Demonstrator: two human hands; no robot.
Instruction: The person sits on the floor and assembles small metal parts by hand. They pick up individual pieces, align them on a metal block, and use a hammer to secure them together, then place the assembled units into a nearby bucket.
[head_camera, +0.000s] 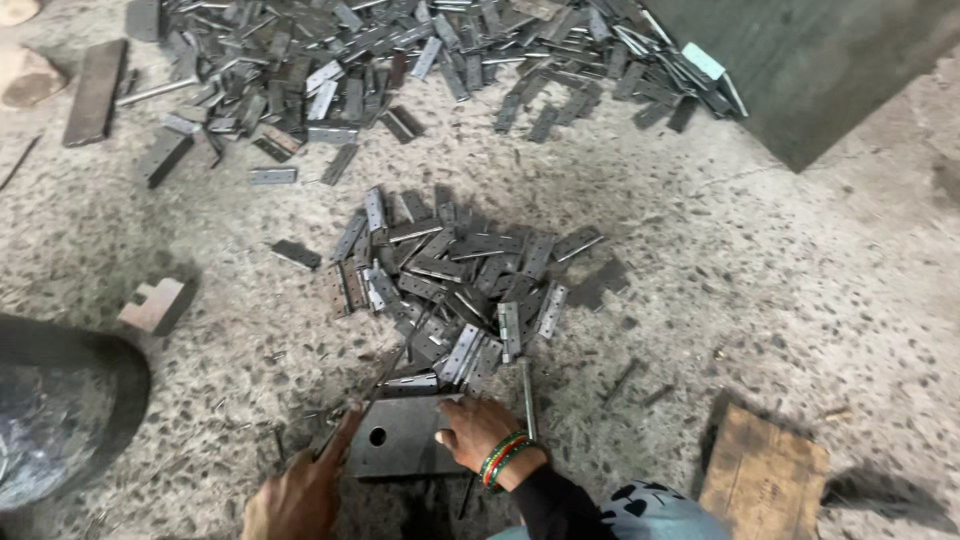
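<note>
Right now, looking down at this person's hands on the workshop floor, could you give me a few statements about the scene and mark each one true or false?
1. The right hand rests on a flat steel block with a round hole. True.
2. The pile of metal hinges sits in a bin. False: it lies loose on the speckled floor.
3. The right wrist wears bangles. True.
4. The wooden board lies left of the hands. False: it lies to their right.
5. The left hand touches the block's left edge. True.
</note>
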